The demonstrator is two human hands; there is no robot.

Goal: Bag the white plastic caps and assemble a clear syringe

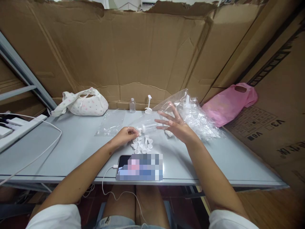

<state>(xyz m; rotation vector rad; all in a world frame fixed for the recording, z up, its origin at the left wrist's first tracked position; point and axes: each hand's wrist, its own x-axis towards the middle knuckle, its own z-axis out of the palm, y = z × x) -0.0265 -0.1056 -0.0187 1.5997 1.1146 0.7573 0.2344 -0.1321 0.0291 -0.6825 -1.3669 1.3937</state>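
My left hand [126,135] has its fingers pinched on a small white plastic piece [139,131], partly hidden by the fingertips. Just below lies a pile of small white plastic parts [142,146]. A clear ribbed plastic piece [149,128] lies on its side between the hands. My right hand [175,124] is raised with fingers spread, holding nothing, in front of a heap of clear plastic bags [202,124]. Farther back stand a small clear bottle [132,105] and a white pump-like part on a round base [148,105].
A phone [124,161] with a charging cable lies at the front edge of the grey table [78,140]. A flat clear bag [111,122] and a white patterned handbag [89,103] are at left, a pink plastic bag [226,105] at right. Cardboard [114,51] walls off the back.
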